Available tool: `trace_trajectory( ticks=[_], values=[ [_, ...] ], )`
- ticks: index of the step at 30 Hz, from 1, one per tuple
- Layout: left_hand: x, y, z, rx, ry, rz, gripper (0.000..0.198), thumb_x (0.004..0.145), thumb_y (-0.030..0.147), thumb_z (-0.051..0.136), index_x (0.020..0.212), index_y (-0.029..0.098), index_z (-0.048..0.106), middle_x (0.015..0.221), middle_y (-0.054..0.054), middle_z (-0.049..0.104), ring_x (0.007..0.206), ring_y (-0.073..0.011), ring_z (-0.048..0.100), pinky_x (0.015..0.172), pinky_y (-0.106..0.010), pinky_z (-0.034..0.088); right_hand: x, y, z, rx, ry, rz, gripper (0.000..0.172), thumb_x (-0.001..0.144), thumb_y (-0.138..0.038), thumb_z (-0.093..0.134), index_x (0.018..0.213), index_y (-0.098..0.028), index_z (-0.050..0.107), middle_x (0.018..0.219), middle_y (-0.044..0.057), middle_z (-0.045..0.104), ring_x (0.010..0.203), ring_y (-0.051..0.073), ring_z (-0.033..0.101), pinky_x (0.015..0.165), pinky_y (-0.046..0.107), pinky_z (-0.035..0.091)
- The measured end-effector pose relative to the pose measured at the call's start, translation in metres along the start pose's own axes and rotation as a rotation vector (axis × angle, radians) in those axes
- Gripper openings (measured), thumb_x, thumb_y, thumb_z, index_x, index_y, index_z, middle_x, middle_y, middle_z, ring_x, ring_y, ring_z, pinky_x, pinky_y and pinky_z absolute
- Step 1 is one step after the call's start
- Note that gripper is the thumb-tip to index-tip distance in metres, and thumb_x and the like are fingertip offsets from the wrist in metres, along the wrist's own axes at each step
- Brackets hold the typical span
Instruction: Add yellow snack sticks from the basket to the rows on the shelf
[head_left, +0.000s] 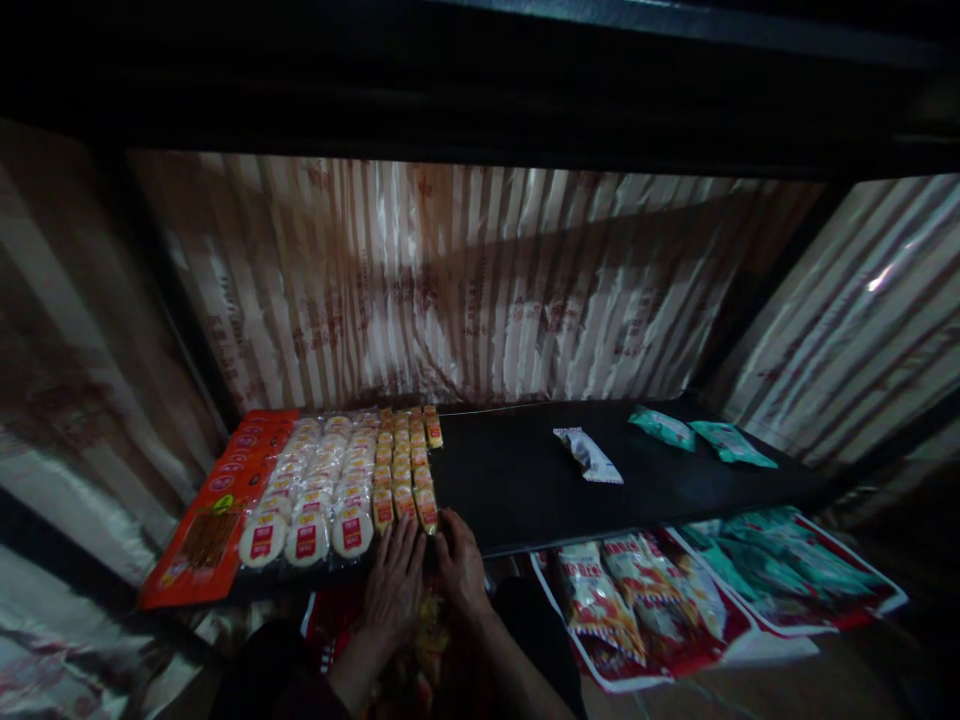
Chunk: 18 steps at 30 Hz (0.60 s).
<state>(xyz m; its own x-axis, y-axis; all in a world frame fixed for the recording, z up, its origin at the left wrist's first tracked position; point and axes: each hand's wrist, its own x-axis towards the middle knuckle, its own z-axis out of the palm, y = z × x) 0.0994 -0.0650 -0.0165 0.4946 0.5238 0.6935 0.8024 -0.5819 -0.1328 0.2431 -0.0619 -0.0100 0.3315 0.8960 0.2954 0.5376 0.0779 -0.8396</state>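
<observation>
My left hand [394, 582] and my right hand [459, 566] rest side by side at the front edge of a black shelf [517, 490]. Their fingertips touch the nearest small yellow snack packets [405, 470], which lie in rows running back along the shelf. Left of these rows lie round white wrapped cakes [319, 500] with red labels. An orange-red packet [217, 510] lies at the far left. The fingers of both hands are bent down onto the packets' ends; whether they grip one is unclear. Below my hands I can dimly see a bag holding more yellow packets [427, 640].
A white wrapped snack [589, 455] and two green packets [664, 428] [731, 443] lie on the shelf's right half. Large red and green snack bags [645, 610] [780, 570] lie below the shelf at right. Striped foil sheeting [480, 280] lines the back and sides.
</observation>
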Motion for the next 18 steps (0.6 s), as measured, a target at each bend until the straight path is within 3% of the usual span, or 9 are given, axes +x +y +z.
trace_trajectory(
  ticks=[13, 18],
  values=[
    [0.009, 0.01, 0.013, 0.016, -0.047, 0.0, 0.047, 0.082, 0.025, 0.043, 0.126, 0.012, 0.053, 0.136, -0.01, 0.051, 0.135, -0.0249, 0.031, 0.113, -0.044, 0.014, 0.034, -0.003, 0.011, 0.056, -0.054, 0.082, 0.063, 0.079, -0.046, 0.047, 0.129, -0.008, 0.049, 0.132, 0.017, 0.053, 0.124, 0.027, 0.047, 0.105, 0.042, 0.037],
    [0.014, 0.009, 0.016, -0.01, -0.056, -0.007, 0.048, 0.08, 0.025, 0.045, 0.126, 0.013, 0.053, 0.134, -0.009, 0.052, 0.134, -0.0246, 0.031, 0.113, -0.043, 0.013, 0.035, -0.005, 0.016, 0.009, -0.04, 0.06, 0.062, 0.078, -0.044, 0.051, 0.128, -0.009, 0.05, 0.127, 0.017, 0.057, 0.118, 0.027, 0.053, 0.1, 0.041, 0.042]
  ],
)
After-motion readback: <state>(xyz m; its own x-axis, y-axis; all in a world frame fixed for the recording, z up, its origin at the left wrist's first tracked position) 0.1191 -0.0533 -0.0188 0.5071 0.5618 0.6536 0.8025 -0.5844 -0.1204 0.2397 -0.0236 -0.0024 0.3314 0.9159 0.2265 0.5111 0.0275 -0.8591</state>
